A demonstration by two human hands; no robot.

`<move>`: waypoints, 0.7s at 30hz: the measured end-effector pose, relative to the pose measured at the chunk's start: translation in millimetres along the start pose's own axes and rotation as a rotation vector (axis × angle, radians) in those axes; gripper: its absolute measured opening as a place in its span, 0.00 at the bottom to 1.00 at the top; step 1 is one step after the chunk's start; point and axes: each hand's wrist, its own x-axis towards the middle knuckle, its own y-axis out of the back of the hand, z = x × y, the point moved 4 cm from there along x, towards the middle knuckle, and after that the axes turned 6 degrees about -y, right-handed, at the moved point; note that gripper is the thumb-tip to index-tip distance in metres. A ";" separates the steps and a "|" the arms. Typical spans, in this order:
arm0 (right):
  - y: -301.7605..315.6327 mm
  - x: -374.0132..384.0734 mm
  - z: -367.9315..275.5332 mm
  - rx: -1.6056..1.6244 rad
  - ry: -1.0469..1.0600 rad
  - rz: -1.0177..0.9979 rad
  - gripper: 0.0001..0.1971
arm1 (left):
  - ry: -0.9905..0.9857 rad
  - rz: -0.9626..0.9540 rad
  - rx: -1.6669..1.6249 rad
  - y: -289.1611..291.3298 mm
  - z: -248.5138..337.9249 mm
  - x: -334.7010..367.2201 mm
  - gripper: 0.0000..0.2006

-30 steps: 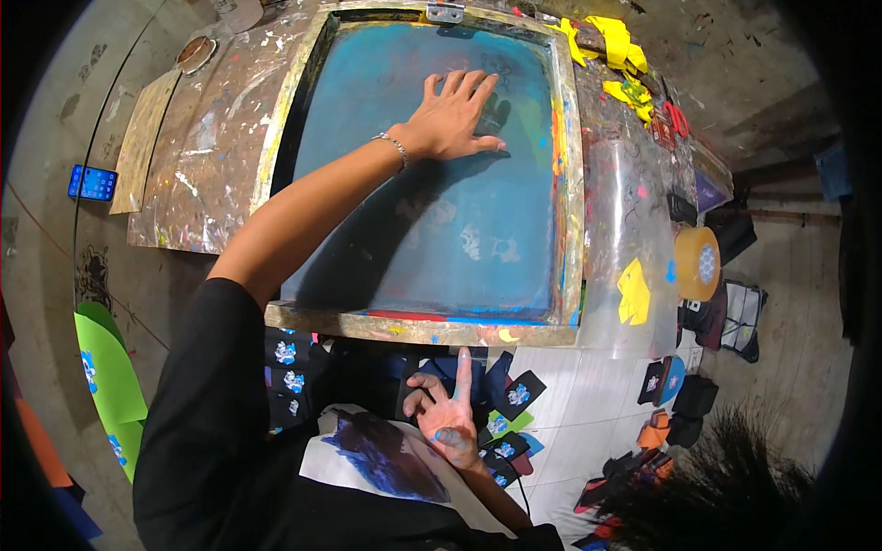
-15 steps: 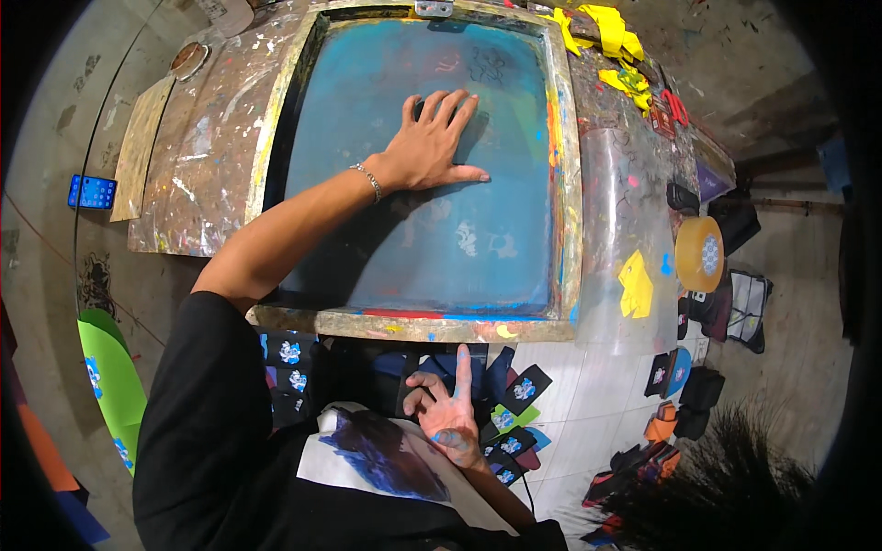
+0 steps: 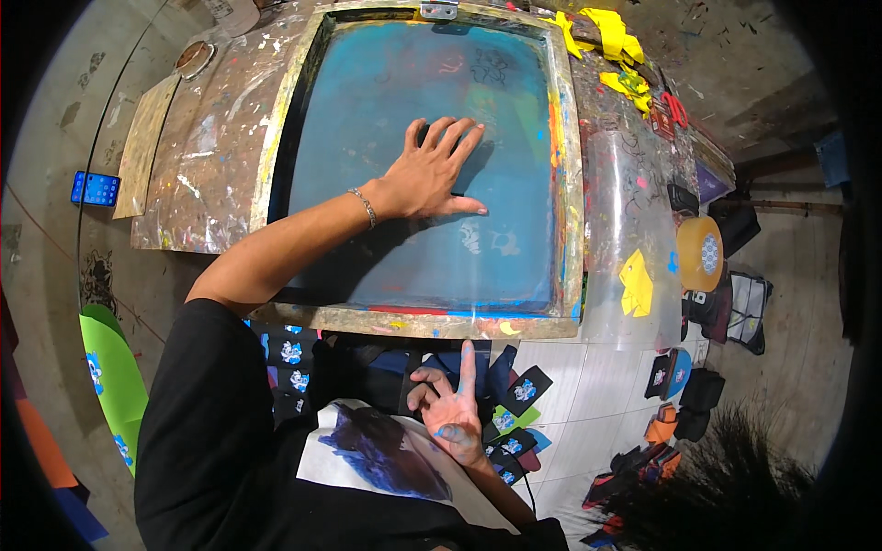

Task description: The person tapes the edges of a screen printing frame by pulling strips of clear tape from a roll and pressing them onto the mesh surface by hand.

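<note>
A screen-printing frame (image 3: 568, 230) with blue-stained mesh and a paint-smeared wooden border lies on the table. My left hand (image 3: 432, 170) rests palm down on the middle of the mesh, fingers spread and nothing in them. A chain bracelet (image 3: 363, 208) circles that wrist. Just below the frame's near edge, my right hand (image 3: 452, 413) is palm up. Its index finger points straight at the border, the tip at or very near it; the other fingers are loosely bent. Blue stains mark its thumb. No held thing shows in it.
A metal hinge clamp (image 3: 439, 10) sits at the frame's far edge. To the right are clear plastic film (image 3: 602, 211), yellow scraps (image 3: 636, 285), red-handled scissors (image 3: 678, 110) and a tape roll (image 3: 700, 254). A phone (image 3: 96, 189) lies left; printed dark pieces (image 3: 525, 389) lie below.
My left hand has slid across the mesh toward me, still spread. My right hand stays nearly in place, index finger still raised to the near edge.
</note>
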 end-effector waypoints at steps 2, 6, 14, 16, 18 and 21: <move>-0.8 0.3 -0.4 0.010 -0.001 0.002 0.66 | -0.005 -0.007 -0.001 1.1 2.4 -2.1 0.56; 0.0 0.5 -0.4 -0.005 0.013 -0.004 0.66 | -0.010 -0.012 0.001 1.7 6.6 -7.1 0.57; -1.1 1.1 -1.1 0.025 0.016 0.006 0.66 | -0.034 -0.012 -0.087 2.0 4.8 -4.4 0.55; -0.6 0.9 -1.1 0.018 0.011 0.009 0.66 | -0.005 0.010 -0.092 1.9 -7.0 4.9 0.54; -0.7 0.7 -1.2 0.010 0.004 0.012 0.66 | 0.031 0.048 -0.082 5.0 -19.4 15.2 0.53; -0.7 0.8 -2.0 0.014 0.007 0.007 0.66 | -0.003 0.013 -0.024 1.5 -15.8 19.2 0.52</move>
